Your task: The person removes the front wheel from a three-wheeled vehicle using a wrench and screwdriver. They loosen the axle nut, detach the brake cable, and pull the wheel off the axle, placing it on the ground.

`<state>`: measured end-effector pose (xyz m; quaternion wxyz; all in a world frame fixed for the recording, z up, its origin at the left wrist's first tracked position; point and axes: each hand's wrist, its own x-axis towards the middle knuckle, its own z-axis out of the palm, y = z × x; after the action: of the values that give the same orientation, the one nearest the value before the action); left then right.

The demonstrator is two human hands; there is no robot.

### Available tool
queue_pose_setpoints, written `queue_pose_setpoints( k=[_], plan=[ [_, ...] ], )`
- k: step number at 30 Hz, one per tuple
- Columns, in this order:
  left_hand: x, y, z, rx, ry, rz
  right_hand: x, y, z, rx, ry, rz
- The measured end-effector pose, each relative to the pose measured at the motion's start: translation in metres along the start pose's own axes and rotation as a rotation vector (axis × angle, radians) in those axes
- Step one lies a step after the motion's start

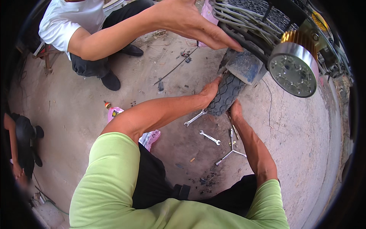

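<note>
Wrenches (210, 137) on ground (301, 160), lamp (291, 72) right of tire (227, 93)

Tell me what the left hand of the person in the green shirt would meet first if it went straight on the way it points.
The treaded black tyre: the left hand points at its side. Its fingertips are hidden, so contact is unclear.

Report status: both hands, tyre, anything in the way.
Left hand at left of tyre, right hand at its right; fingers mostly hidden. Mudguard partly covers tyre. Another person's hand near mudguard, possibly in the way.
</note>
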<state>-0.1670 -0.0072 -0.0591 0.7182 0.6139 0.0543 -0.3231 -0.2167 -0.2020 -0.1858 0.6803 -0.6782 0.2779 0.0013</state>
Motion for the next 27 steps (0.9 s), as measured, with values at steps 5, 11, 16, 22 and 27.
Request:
queue_pose_setpoints(
  k=[5, 11, 16, 22, 27],
  plan=[
    [0.0, -0.016, -0.004, 0.133, 0.086, 0.075, -0.005, -0.01, 0.026, 0.164, 0.061, -0.005],
    [0.004, -0.022, -0.002, 0.219, -0.073, 0.259, 0.024, 0.022, -0.002, 0.301, -0.044, -0.068],
    [-0.005, 0.071, -0.058, 0.392, -0.095, 0.371, 0.033, 0.054, -0.017, 0.305, 0.105, -0.088],
    [0.002, 0.102, -0.1, -0.143, 0.144, 0.561, 0.0, 0.006, 0.013, 0.34, 0.066, -0.071],
    [0.043, -0.059, 0.0, 0.164, 0.33, 0.614, 0.008, 0.006, 0.052, 0.546, -0.005, -0.278]
  ],
)
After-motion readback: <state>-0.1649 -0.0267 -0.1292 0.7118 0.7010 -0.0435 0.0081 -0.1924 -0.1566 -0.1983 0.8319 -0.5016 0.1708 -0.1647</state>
